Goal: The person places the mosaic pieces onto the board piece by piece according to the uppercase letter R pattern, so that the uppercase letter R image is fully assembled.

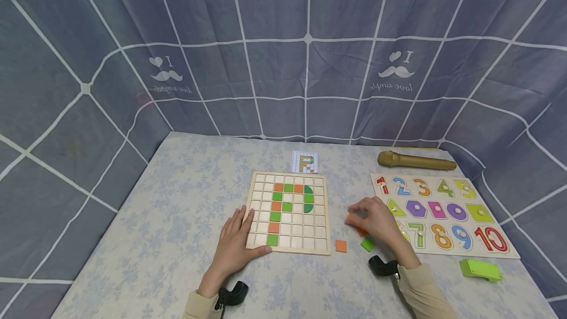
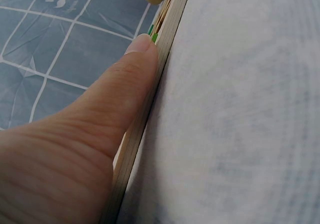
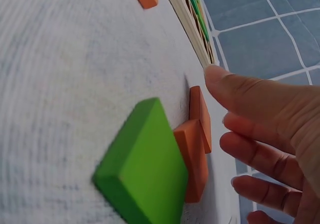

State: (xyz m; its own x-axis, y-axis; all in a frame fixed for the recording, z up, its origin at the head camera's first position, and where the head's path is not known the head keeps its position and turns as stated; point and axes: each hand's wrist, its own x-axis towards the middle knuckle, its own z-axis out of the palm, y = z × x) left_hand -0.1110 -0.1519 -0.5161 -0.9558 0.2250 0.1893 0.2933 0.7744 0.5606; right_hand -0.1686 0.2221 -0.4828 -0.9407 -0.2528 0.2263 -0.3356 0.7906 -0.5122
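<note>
A wooden grid board (image 1: 305,238) lies flat, with orange and green square tiles and darker green rounded pieces in some cells. My left hand (image 1: 236,245) rests at its lower left corner, fingers spread along the left side and the thumb (image 2: 132,68) touching the front edge. To the right of the board, my right hand (image 1: 376,220) hovers over loose orange tiles (image 3: 195,159), its thumb and fingers apart and holding nothing that I can see. Close by lie a green tile (image 1: 367,244) and a separate orange tile (image 1: 341,245).
Behind the board lies a small pattern card (image 1: 304,162). A number and shape puzzle board (image 1: 452,220) covers the right side, with a gold microphone (image 1: 416,160) behind it and a light green object (image 1: 480,270) in front. A grey curtain (image 1: 283,73) hangs round the table.
</note>
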